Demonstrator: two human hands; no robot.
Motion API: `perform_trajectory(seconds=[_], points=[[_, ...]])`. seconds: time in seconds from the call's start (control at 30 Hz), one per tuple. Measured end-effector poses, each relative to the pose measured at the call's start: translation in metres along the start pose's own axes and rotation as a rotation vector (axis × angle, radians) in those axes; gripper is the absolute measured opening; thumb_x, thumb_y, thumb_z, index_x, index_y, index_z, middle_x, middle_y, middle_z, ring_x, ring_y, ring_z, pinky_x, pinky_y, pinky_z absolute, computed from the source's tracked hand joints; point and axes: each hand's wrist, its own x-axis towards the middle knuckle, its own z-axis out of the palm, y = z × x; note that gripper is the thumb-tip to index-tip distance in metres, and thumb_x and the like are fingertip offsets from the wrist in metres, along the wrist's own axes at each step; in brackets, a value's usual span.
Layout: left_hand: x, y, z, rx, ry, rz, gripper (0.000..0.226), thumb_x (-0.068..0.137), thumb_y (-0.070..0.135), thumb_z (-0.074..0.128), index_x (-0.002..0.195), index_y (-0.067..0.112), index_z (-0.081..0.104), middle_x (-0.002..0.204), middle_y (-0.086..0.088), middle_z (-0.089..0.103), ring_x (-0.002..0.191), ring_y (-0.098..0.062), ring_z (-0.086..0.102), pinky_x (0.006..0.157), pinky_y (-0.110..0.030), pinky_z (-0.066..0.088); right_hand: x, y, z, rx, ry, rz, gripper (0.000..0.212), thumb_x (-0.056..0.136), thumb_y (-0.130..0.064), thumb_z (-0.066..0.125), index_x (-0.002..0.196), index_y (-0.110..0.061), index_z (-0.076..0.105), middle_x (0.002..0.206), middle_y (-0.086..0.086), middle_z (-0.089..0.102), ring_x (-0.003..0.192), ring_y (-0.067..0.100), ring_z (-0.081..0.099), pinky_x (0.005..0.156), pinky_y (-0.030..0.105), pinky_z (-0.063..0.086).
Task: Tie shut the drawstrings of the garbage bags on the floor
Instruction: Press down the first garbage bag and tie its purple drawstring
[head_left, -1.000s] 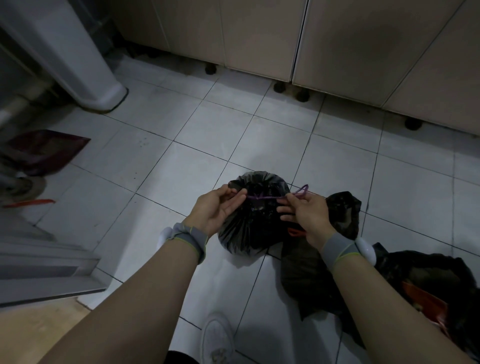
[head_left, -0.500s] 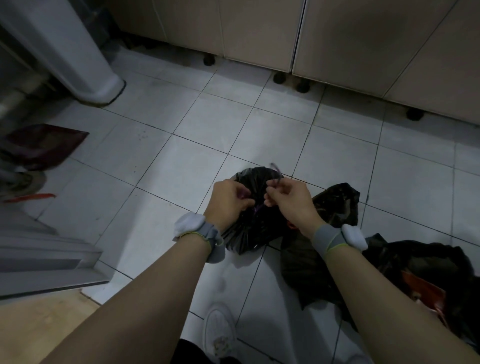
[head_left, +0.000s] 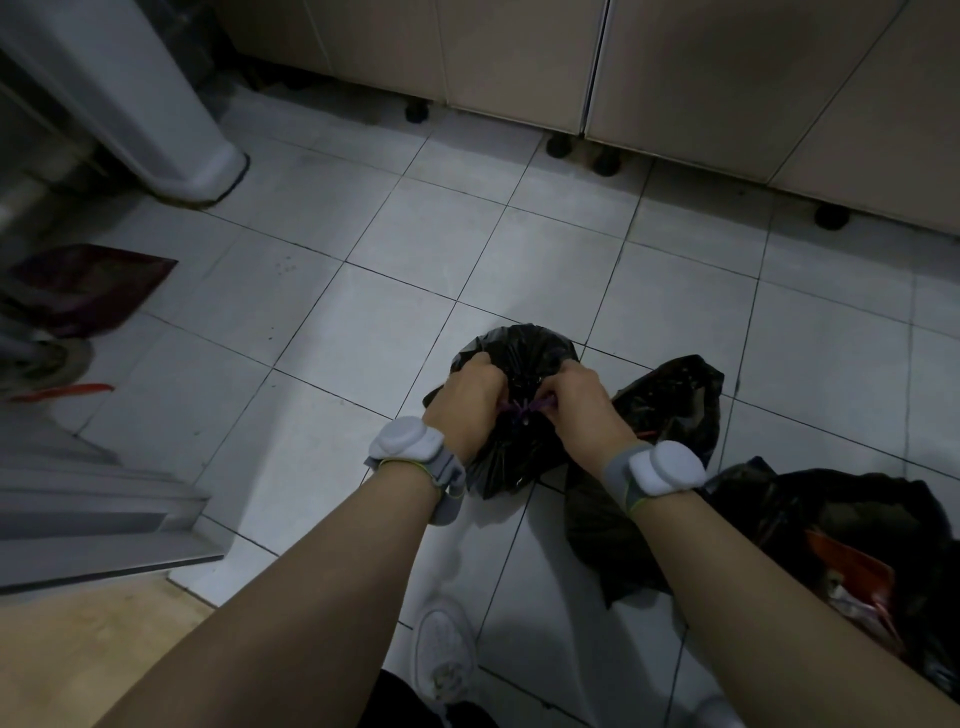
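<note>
A small black garbage bag (head_left: 511, 457) stands on the white tiled floor, its top gathered. A purple drawstring (head_left: 522, 406) crosses the gathered top between my hands. My left hand (head_left: 465, 397) is closed on the string's left end and presses on the bag. My right hand (head_left: 584, 402) is closed on the right end, close beside the left. A second black bag (head_left: 670, 410) slumps open just right of the first. A third open black bag (head_left: 852, 540) with orange packaging inside lies at the lower right.
Beige cabinets (head_left: 675, 67) on short black feet line the far side. A white appliance base (head_left: 208, 171) stands at the upper left, a dark red dustpan (head_left: 88, 286) below it. A metal door threshold (head_left: 93, 509) runs along the left. My white shoe (head_left: 444, 654) is below the bags.
My hands came together from pulling the purple string apart, then lowered onto the top of the bag, both still gripping the string. The view shifted slightly downward.
</note>
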Motion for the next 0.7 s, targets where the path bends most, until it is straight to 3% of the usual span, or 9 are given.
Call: perform_trajectory(seconds=[0.3, 0.7], points=[[-0.004, -0.016, 0.008, 0.012, 0.011, -0.015, 0.01, 0.096, 0.005, 0.056, 0.103, -0.001, 0.058, 0.123, -0.022, 0.048, 0.101, -0.04, 0.06, 0.088, -0.051, 0.052, 0.0, 0.009, 0.006, -0.023, 0.053, -0.029, 0.011, 0.096, 0.002, 0.053, 0.1, 0.001, 0.063, 0.112, 0.018, 0.052, 0.099, 0.035, 0.057, 0.087, 0.041, 0.049], [-0.008, -0.017, 0.008, 0.011, 0.004, -0.081, 0.015, 0.099, 0.003, 0.052, 0.109, -0.006, 0.059, 0.127, -0.026, 0.047, 0.1, -0.042, 0.06, 0.086, -0.049, 0.05, -0.002, 0.018, 0.012, -0.064, 0.089, 0.022, 0.015, 0.094, 0.005, 0.054, 0.106, 0.001, 0.063, 0.117, 0.019, 0.052, 0.106, 0.036, 0.057, 0.093, 0.039, 0.05]])
